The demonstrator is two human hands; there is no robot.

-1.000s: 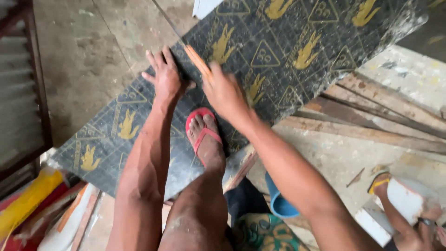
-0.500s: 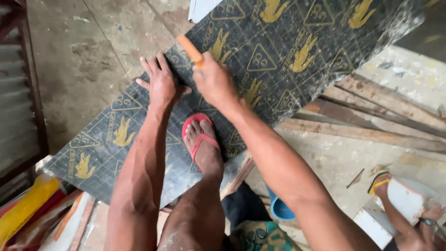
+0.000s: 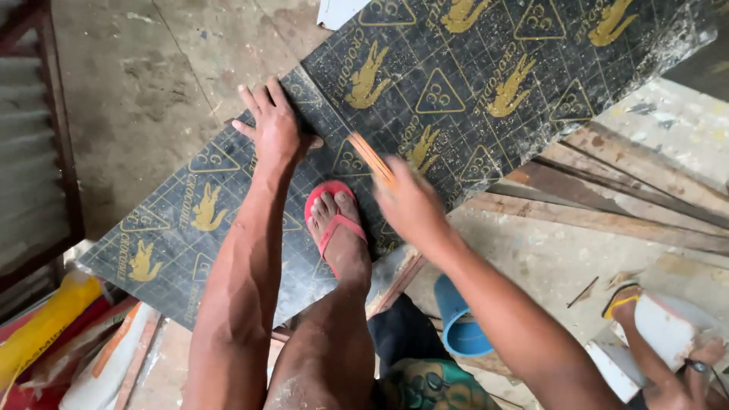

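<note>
Now marking the board, foot planted to pin it down.

Left hand [image 3: 275,130] lies flat, fingers spread, pressing on the black board [image 3: 471,83] near its long left edge. Right hand [image 3: 410,203] is blurred with motion, closed round an orange pencil [image 3: 372,158] whose tip points up across the panel, just beside the left thumb. Between the two hands a foot in a red sandal [image 3: 332,220] stands on the board close to its near edge, holding it over planks [image 3: 607,193] stacked on the concrete floor [image 3: 144,91]. By the look of it, this is the marking step; a straight line calls for a steady pencil and a board kept from sliding. Another person's hand [image 3: 687,364] shows at the lower right corner, well apart.
</note>
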